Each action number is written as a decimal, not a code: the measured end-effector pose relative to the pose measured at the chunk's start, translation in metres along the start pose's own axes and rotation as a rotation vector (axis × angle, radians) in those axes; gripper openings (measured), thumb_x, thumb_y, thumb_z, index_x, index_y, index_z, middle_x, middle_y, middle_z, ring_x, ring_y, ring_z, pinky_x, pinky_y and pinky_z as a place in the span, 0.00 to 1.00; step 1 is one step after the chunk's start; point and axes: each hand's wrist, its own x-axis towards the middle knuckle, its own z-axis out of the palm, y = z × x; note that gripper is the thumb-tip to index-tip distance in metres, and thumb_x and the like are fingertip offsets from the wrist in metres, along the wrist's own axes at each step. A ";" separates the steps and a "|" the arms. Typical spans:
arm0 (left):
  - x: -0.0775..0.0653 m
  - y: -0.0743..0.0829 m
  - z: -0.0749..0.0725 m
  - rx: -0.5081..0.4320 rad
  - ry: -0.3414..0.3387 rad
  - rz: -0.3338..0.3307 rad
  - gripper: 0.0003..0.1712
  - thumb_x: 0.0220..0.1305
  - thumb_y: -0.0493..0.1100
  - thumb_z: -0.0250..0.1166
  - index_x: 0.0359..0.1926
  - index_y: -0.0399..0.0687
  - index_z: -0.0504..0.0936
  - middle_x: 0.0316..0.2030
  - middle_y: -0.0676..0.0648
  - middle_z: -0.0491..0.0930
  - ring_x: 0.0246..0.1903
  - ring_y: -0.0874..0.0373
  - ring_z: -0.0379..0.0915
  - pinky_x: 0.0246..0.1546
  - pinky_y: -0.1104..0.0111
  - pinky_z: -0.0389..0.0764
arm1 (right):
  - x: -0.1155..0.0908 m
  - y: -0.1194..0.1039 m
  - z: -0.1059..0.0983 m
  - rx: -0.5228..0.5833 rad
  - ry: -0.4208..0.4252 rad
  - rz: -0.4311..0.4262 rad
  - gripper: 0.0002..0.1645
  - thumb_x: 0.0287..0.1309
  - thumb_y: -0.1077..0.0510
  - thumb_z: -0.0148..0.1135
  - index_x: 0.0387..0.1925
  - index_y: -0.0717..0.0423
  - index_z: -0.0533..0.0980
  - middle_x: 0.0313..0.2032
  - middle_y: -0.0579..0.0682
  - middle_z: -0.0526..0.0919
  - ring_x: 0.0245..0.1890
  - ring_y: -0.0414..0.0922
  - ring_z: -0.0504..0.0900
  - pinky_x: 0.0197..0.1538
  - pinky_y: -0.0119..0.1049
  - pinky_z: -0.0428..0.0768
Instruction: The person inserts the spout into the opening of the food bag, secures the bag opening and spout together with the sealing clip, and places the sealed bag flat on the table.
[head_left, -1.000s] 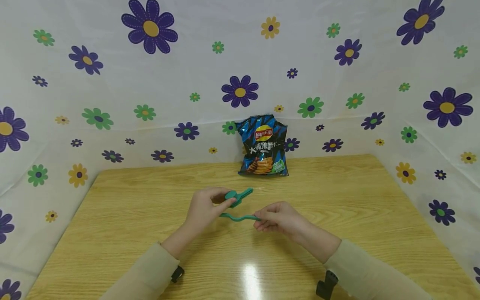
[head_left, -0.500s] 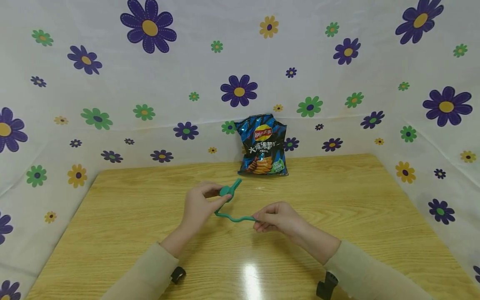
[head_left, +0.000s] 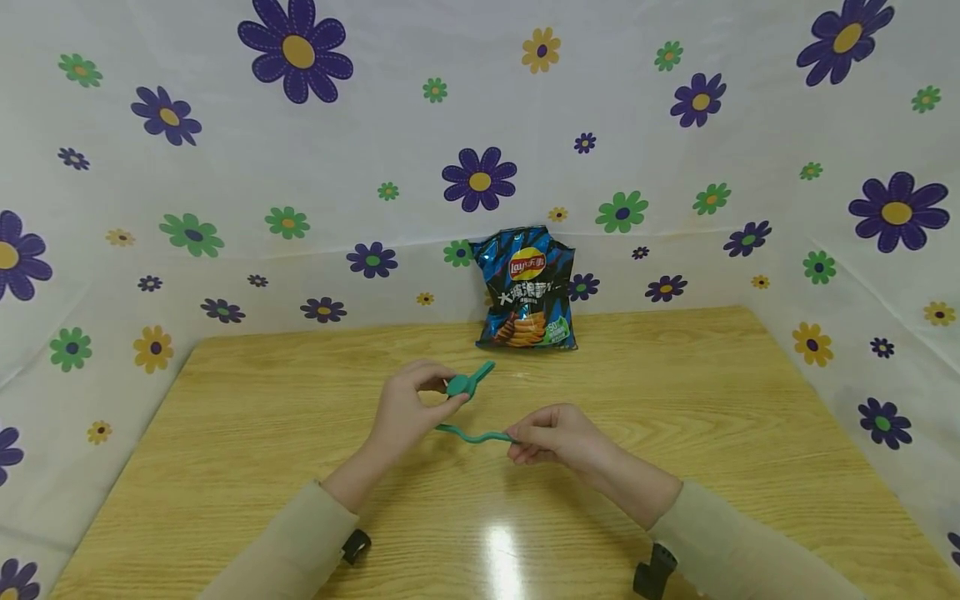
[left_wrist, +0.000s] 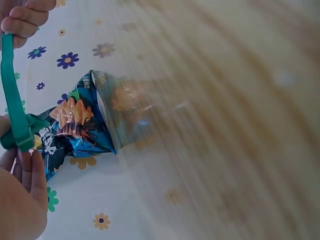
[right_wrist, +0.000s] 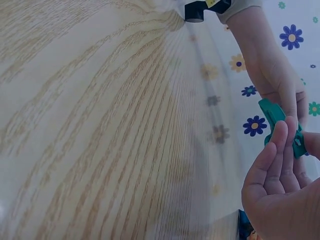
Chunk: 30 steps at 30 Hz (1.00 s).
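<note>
Here, fingers (right_wrist: 273, 180) of left hand (head_left: 407, 404) and right hand (head_left: 561, 435) pinch a green clip (head_left: 459, 386) before an upright chip bag (head_left: 527, 292).

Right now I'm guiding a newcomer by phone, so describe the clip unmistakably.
Find the wooden table, then the chip bag at its back. Nearer, the left hand and right hand hold the clip between them. Unlike the boldly printed chip bag, it is plain green and slim.
</note>
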 end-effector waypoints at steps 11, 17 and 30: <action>0.005 0.004 0.002 0.125 -0.022 -0.091 0.15 0.59 0.38 0.81 0.47 0.39 0.92 0.35 0.43 0.91 0.31 0.54 0.88 0.32 0.73 0.87 | 0.006 -0.005 -0.005 -0.005 0.016 0.030 0.18 0.76 0.61 0.61 0.51 0.75 0.83 0.27 0.39 0.91 0.31 0.34 0.89 0.47 0.33 0.90; 0.006 0.004 0.003 0.165 -0.015 -0.090 0.15 0.59 0.39 0.81 0.47 0.40 0.92 0.37 0.43 0.91 0.33 0.53 0.89 0.33 0.68 0.89 | 0.010 -0.006 -0.008 0.001 0.018 0.041 0.18 0.76 0.61 0.60 0.51 0.76 0.83 0.27 0.40 0.91 0.31 0.34 0.89 0.46 0.31 0.90; 0.011 0.008 0.008 0.130 -0.065 -0.049 0.12 0.64 0.36 0.77 0.48 0.38 0.91 0.40 0.43 0.92 0.38 0.51 0.91 0.42 0.66 0.92 | 0.016 -0.010 -0.014 -0.015 0.007 0.046 0.18 0.77 0.60 0.59 0.51 0.76 0.82 0.28 0.40 0.91 0.31 0.34 0.89 0.48 0.33 0.90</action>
